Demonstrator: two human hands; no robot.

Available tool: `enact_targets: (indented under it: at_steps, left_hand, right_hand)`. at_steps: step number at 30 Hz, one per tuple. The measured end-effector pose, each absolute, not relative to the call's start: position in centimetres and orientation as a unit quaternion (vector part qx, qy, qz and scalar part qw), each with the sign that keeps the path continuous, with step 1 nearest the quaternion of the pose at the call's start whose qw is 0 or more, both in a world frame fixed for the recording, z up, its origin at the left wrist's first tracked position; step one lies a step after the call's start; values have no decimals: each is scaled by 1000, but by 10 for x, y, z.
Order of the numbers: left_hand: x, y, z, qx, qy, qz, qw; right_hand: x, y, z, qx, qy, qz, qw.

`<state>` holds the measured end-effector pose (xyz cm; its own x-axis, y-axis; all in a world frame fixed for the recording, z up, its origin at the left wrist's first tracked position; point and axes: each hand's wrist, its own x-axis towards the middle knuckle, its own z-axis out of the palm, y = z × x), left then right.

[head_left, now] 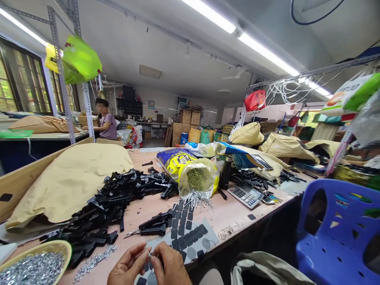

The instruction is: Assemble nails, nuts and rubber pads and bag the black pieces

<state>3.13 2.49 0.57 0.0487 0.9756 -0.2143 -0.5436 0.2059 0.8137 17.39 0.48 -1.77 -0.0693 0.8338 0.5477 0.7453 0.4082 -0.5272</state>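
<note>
Low in the head view, my left hand (129, 263) and my right hand (170, 265) meet at the fingertips above the table edge. A thin silvery metal rod (150, 255) shows between them, pinched by my right thumb and finger. My left fingertips are pressed together; what they hold is too small to make out. Just beyond lie black plastic parts (152, 229), with metal tips pointing left. Several small metal nuts or washers (95, 262) are scattered left of my hands, beside a yellow bowl (69, 247) full of them. Long metal pins (196, 200) spill from an open bag (215, 178).
Black plastic parts (130, 186) are heaped at left beside a large tan sack (89, 170). Dark square pads (190, 237) lie on a grey sheet. A calculator (246, 195) and a dark bottle (225, 174) stand right of the bag. A blue chair (332, 237) is at right; another person (109, 126) sits far left.
</note>
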Motion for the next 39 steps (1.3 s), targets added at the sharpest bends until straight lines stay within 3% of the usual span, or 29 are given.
enact_targets:
  at_steps: [5, 15, 24, 39]
  left_hand:
    - [35, 26, 1, 179, 334, 541, 750]
    - [33, 18, 8, 207, 253, 544, 773]
    - [36, 15, 10, 153, 191, 522, 817]
    - [36, 13, 15, 186, 207, 559, 781]
  right_hand:
    - [173, 4, -13, -527, -736, 19, 425]
    - [181, -18, 42, -520, -777, 66, 349]
    - [183, -22, 57, -492, -808, 34, 322]
    - [182, -25, 59, -518, -806, 20, 286]
